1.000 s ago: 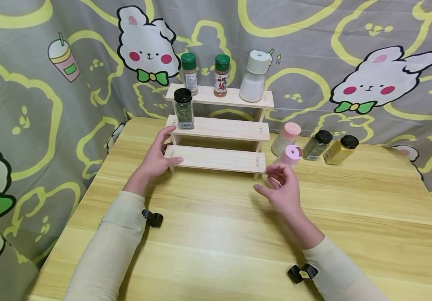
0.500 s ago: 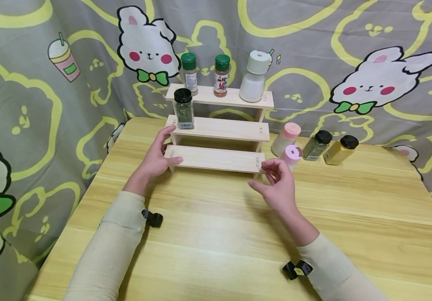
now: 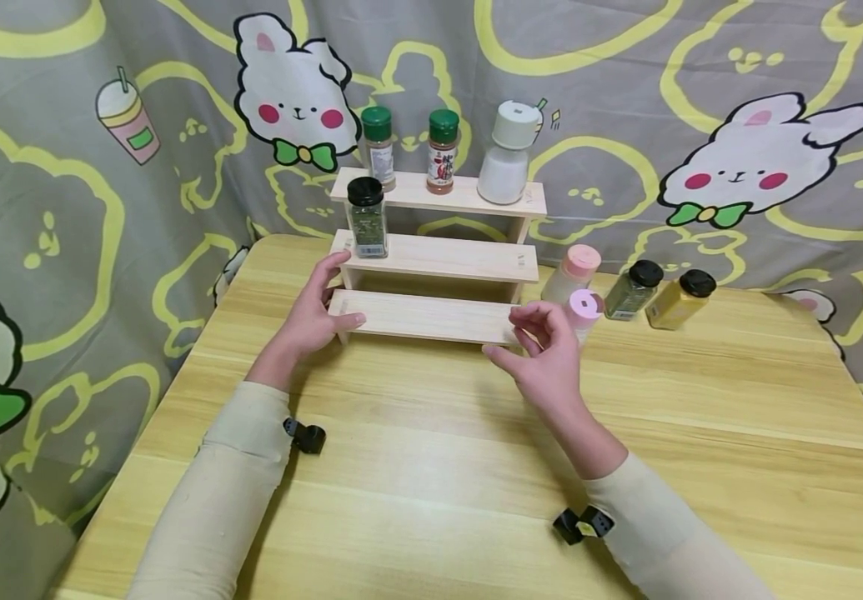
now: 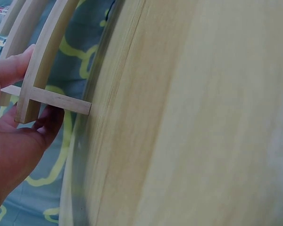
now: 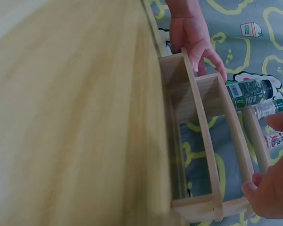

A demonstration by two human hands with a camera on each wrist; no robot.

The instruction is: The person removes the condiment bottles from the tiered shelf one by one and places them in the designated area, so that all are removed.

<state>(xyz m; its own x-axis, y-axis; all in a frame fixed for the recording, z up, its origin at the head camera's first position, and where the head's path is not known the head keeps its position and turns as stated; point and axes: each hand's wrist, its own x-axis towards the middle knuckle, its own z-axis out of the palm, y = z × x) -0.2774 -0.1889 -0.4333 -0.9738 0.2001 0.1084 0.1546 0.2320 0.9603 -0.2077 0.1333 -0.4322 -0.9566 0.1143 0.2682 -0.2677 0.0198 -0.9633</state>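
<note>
A three-tier wooden spice rack (image 3: 431, 317) stands towards the back of the table. My left hand (image 3: 309, 315) holds its left end, the thumb lying over the bottom shelf; in the left wrist view the other fingers go behind the side panel (image 4: 61, 100). My right hand (image 3: 549, 354) hovers in front of the rack's right end, fingers bent, thumb apart, nothing between them. Just behind it stands a lilac-capped shaker (image 3: 584, 308), partly hidden by the hand. A black-capped jar of green herbs (image 3: 368, 221) occupies the left of the middle shelf.
On the top shelf are two green-capped spice bottles (image 3: 380, 154) and a white-capped shaker (image 3: 504, 171). Right of the rack stand a pink-capped shaker (image 3: 579, 265), another black-capped herb jar (image 3: 632, 292) and a yellow spice jar (image 3: 679, 302). A patterned curtain (image 3: 611, 50) hangs behind the table.
My right hand has shifted left and slightly up, from beside the rack's right end to in front of it. My left hand and the bottles have stayed put.
</note>
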